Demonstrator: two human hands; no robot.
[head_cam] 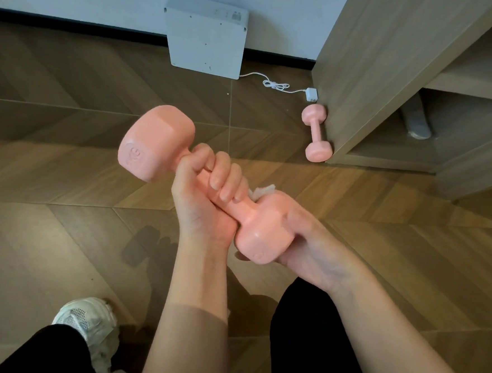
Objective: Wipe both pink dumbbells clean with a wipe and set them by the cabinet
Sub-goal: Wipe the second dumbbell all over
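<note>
At centre frame the left hand has its grip wrapped round the handle of the pink dumbbell while the right hand clasps the wipe against its near head, best turned to reach every face; the other dumbbell lies beside the cabinet, right.

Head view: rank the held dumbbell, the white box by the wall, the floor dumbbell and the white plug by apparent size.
1. held dumbbell, inflated by nearness to the camera
2. white box
3. floor dumbbell
4. plug
</note>
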